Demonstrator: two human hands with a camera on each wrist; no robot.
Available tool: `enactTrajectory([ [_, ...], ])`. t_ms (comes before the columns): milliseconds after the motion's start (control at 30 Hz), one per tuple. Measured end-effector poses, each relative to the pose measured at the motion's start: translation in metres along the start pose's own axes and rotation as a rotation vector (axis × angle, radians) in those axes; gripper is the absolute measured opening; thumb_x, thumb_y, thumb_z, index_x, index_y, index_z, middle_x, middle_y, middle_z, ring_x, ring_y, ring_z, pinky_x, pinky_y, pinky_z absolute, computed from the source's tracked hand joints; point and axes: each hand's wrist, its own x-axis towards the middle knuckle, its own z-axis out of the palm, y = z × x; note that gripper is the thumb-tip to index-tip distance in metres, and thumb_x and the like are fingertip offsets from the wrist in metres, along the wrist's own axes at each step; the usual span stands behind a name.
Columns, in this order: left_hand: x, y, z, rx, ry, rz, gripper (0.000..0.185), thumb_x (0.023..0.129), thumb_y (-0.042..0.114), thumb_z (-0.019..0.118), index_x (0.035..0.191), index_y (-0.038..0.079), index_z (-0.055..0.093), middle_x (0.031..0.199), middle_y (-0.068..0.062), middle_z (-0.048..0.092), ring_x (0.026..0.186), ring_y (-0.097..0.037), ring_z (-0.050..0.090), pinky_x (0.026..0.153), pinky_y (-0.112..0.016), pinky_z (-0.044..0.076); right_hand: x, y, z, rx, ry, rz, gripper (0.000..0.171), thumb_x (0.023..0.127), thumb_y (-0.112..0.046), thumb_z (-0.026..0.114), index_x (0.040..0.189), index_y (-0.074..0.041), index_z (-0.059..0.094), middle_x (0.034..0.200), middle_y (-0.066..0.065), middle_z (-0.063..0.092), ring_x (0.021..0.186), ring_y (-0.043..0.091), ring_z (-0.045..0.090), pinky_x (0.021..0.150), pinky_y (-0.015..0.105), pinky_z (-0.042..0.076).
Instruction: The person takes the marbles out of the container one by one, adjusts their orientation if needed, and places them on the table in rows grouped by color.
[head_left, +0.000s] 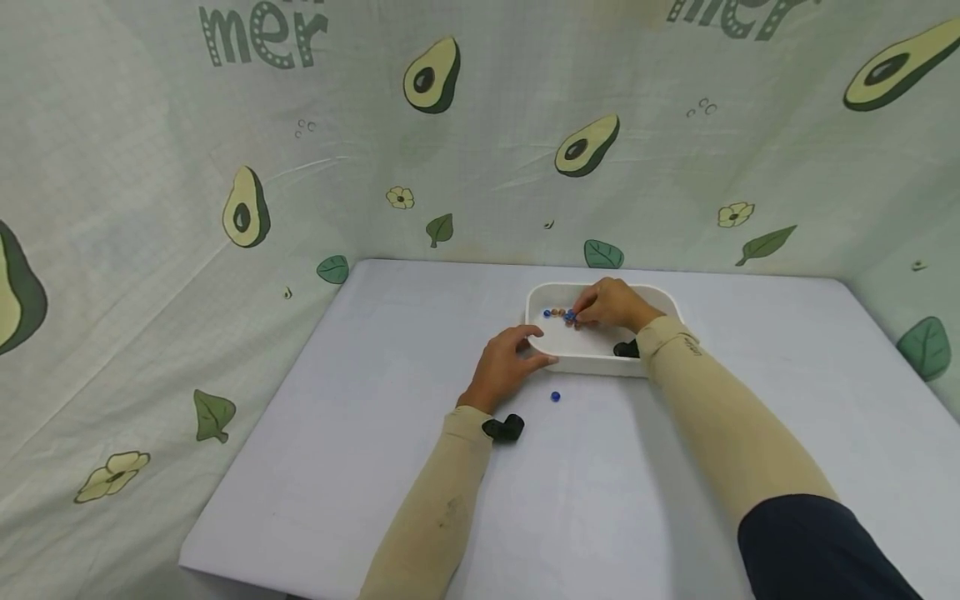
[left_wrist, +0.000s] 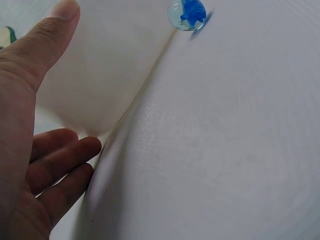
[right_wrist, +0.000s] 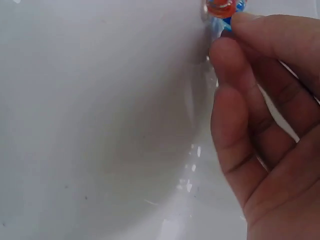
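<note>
A white tray (head_left: 592,365) stands toward the back of the table. My left hand (head_left: 504,367) holds its near left corner, thumb along the front wall and fingers at the left side. In the left wrist view the thumb is stretched out and the other fingers (left_wrist: 62,162) bend against the tray. Inside the tray my right hand (head_left: 613,303) pinches a blue glass marble (right_wrist: 227,24) between thumb and forefinger, right beside an orange marble (right_wrist: 221,7). Several blue and orange marbles (head_left: 555,313) lie clustered there. One blue marble (head_left: 555,397) lies outside, in front of the tray.
The table (head_left: 360,400) has a white cover. Behind and beside it hangs a pale cloth (head_left: 495,200) printed with avocados and leaves. Black wrist cameras (head_left: 504,428) sit on both wrists, the right one overlapping the tray's inside.
</note>
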Motion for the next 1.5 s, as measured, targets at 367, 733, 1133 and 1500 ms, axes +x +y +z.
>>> enactTrajectory([
  [367, -0.003, 0.002, 0.004, -0.004, 0.011, -0.011, 0.049, 0.083, 0.043, 0.081, 0.121, 0.018, 0.064, 0.108, 0.006, 0.063, 0.094, -0.011, 0.055, 0.082, -0.03, 0.048, -0.009, -0.002, -0.009, 0.164, -0.004, 0.037, 0.018, 0.092, -0.013, 0.075, 0.104, -0.001, 0.076, 0.098, 0.01, 0.073, 0.087, 0.024, 0.066, 0.08, 0.035, 0.054],
  [733, -0.001, 0.0, 0.006, -0.007, 0.022, 0.012, 0.048, 0.083, 0.042, 0.081, 0.12, 0.018, 0.064, 0.107, 0.004, 0.064, 0.092, -0.012, 0.055, 0.08, -0.03, 0.048, -0.015, -0.019, -0.024, 0.205, -0.005, 0.035, 0.019, 0.096, -0.013, 0.069, 0.108, 0.001, 0.072, 0.103, 0.014, 0.073, 0.096, 0.031, 0.07, 0.09, 0.045, 0.053],
  [1133, -0.002, 0.001, 0.005, -0.009, 0.014, -0.019, 0.049, 0.083, 0.042, 0.081, 0.123, 0.019, 0.064, 0.107, 0.004, 0.063, 0.093, -0.013, 0.054, 0.081, -0.032, 0.049, -0.025, -0.026, -0.033, 0.248, 0.013, -0.015, 0.026, 0.098, -0.015, 0.066, 0.119, 0.002, 0.068, 0.114, 0.017, 0.068, 0.109, 0.041, 0.065, 0.097, 0.048, 0.049],
  [1500, 0.0, 0.003, 0.002, -0.004, 0.002, -0.011, 0.049, 0.084, 0.042, 0.081, 0.124, 0.019, 0.064, 0.11, 0.002, 0.064, 0.095, -0.013, 0.055, 0.084, -0.032, 0.049, -0.034, -0.024, -0.037, 0.378, 0.035, -0.004, 0.035, 0.1, -0.016, 0.064, 0.127, 0.006, 0.063, 0.114, 0.017, 0.069, 0.109, 0.038, 0.066, 0.095, 0.039, 0.051],
])
